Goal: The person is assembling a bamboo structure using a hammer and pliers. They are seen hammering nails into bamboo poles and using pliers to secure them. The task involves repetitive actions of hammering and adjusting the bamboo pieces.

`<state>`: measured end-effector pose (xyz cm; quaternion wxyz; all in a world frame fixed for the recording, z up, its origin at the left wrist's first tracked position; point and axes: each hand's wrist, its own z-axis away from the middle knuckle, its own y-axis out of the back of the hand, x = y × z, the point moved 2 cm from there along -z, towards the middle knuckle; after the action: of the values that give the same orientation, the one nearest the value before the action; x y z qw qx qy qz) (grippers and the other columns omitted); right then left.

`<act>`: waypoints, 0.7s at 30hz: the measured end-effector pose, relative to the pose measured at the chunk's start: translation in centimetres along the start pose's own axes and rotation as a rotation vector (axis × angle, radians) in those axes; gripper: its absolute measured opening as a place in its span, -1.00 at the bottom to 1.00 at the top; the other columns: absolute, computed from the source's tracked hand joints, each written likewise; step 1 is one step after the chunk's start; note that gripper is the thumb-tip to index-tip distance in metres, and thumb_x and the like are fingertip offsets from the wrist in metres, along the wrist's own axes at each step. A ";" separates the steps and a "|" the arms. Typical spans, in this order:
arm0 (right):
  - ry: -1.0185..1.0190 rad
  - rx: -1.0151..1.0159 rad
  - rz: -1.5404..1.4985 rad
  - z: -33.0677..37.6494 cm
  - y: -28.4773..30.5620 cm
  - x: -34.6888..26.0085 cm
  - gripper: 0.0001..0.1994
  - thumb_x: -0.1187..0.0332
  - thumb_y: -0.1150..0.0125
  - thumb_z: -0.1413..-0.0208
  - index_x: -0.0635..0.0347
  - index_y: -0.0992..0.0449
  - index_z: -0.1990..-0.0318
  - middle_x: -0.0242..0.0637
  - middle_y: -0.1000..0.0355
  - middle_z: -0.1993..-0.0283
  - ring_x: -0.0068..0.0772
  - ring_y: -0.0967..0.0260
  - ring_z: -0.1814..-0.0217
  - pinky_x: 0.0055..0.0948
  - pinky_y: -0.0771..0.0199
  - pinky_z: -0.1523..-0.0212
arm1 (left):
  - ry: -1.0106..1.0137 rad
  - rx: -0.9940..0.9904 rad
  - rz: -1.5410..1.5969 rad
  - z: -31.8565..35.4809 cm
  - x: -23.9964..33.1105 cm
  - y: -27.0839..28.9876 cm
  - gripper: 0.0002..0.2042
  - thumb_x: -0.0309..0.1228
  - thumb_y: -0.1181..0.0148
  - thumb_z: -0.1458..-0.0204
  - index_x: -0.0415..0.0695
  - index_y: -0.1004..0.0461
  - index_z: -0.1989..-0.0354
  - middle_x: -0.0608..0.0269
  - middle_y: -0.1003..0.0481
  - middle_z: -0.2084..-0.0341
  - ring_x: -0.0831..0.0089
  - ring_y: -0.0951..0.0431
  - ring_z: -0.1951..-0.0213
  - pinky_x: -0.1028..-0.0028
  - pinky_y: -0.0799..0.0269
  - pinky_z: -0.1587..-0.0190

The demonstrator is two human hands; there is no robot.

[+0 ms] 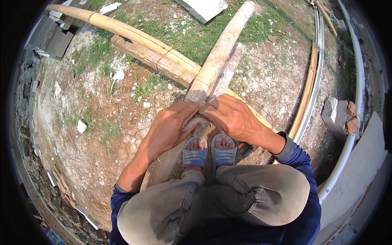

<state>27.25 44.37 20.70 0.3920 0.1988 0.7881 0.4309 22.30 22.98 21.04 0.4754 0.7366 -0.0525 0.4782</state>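
A thick pale bamboo pole (222, 49) runs from the far side toward me and passes under my hands. Close beside its right edge lies a rough timber length (230, 69). Both cross a longer bamboo pole (134, 38) and a wooden beam (141, 55), which are bound together by a thin tie. My left hand (175, 118) and my right hand (232, 116) meet over the crossing, knuckles close together. Their fingers are curled in and closed against the pole. Whatever the fingertips pinch there is hidden beneath the hands.
My sandalled feet (195, 153) stand just below the crossing, beside a small orange-and-teal object (247, 151). Grey blocks (49, 36) are stacked far left. A white slab (204, 8) lies beyond. On the right are a long white pipe (359, 69), broken bricks (341, 116) and a flat board (355, 179).
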 end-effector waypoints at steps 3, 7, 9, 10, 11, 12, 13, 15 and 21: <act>-0.070 -0.022 -0.088 0.4 0.2 0.2 -0.68 0.46 -0.34 0.05 0.23 -0.54 0.08 -0.19 -0.44 0.22 -0.10 -0.47 0.16 -0.19 -0.54 0.17 | -0.011 -0.095 -0.178 0.1 0.1 -0.1 -0.55 -0.54 -0.38 0.00 -0.22 -0.56 -0.13 -0.02 -0.64 0.10 -0.03 -0.67 0.08 0.17 -0.62 0.07; -0.054 -0.061 -0.047 0.9 1.3 -0.4 -0.61 0.45 -0.34 0.04 0.21 -0.53 -0.02 -0.21 -0.47 0.16 -0.13 -0.51 0.08 -0.18 -0.58 0.14 | -0.031 -0.089 -0.275 0.4 0.7 -1.0 -0.56 -0.59 -0.34 0.03 -0.19 -0.59 -0.11 -0.04 -0.64 0.14 -0.05 -0.68 0.15 0.16 -0.63 0.14; -0.129 -0.073 0.062 1.6 0.8 -0.5 -0.60 0.46 -0.30 0.02 0.19 -0.53 -0.05 -0.25 -0.49 0.13 -0.17 -0.51 0.05 -0.18 -0.58 0.13 | -0.016 -0.088 -0.262 0.4 0.9 -1.1 -0.53 -0.63 -0.30 0.05 -0.19 -0.59 -0.13 -0.05 -0.64 0.18 -0.05 -0.68 0.19 0.16 -0.63 0.18; -0.166 -0.081 0.115 2.1 0.6 -0.3 -0.60 0.46 -0.29 0.01 0.18 -0.53 -0.06 -0.27 -0.50 0.12 -0.18 -0.51 0.03 -0.18 -0.58 0.12 | 0.004 -0.085 -0.235 0.2 1.2 -1.0 -0.53 -0.65 -0.30 0.06 -0.19 -0.60 -0.12 -0.05 -0.64 0.20 -0.06 -0.68 0.21 0.16 -0.63 0.19; -0.163 -0.095 0.108 2.6 0.9 -0.1 -0.59 0.45 -0.28 0.00 0.16 -0.54 -0.07 -0.30 -0.51 0.12 -0.20 -0.52 0.05 -0.19 -0.59 0.14 | 0.026 -0.080 -0.207 -0.2 1.5 -1.0 -0.53 -0.68 -0.29 0.08 -0.20 -0.61 -0.10 -0.05 -0.64 0.23 -0.07 -0.68 0.24 0.16 -0.63 0.20; -0.146 -0.109 0.093 2.9 1.1 0.0 -0.59 0.45 -0.28 -0.01 0.14 -0.54 -0.09 -0.32 -0.51 0.11 -0.21 -0.52 0.07 -0.21 -0.59 0.17 | 0.036 -0.134 -0.192 -0.3 1.6 -0.8 -0.53 -0.69 -0.31 0.10 -0.20 -0.62 -0.09 -0.04 -0.64 0.20 -0.06 -0.68 0.22 0.18 -0.63 0.20; -0.128 -0.124 0.079 3.2 1.4 0.2 -0.58 0.44 -0.27 -0.01 0.13 -0.55 -0.10 -0.34 -0.52 0.11 -0.22 -0.52 0.08 -0.22 -0.60 0.19 | 0.048 -0.186 -0.174 -0.5 1.6 -0.6 -0.52 -0.71 -0.33 0.12 -0.20 -0.63 -0.08 -0.02 -0.65 0.16 -0.05 -0.69 0.21 0.20 -0.63 0.21; -0.128 -0.128 0.075 3.6 2.4 0.3 -0.56 0.43 -0.29 0.00 0.09 -0.57 -0.12 -0.37 -0.52 0.15 -0.23 -0.53 0.13 -0.23 -0.59 0.25 | 0.060 -0.252 -0.130 -0.9 1.7 -0.4 -0.52 -0.71 -0.35 0.13 -0.20 -0.65 -0.06 0.00 -0.66 0.14 -0.03 -0.70 0.20 0.23 -0.63 0.21; -0.128 -0.197 0.129 0.6 2.4 0.5 -0.42 0.50 -0.36 0.13 0.09 -0.54 -0.17 -0.29 -0.46 0.24 -0.18 -0.53 0.20 -0.25 -0.59 0.29 | 0.032 -0.087 0.023 0.2 -1.1 0.4 -0.45 -0.41 -0.47 -0.04 -0.16 -0.53 -0.26 -0.07 -0.57 -0.14 -0.06 -0.62 -0.10 0.15 -0.60 -0.09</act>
<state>27.38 46.32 22.28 0.4306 0.2368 0.7008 0.5170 21.65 22.16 20.50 0.5022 0.7068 -0.0738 0.4927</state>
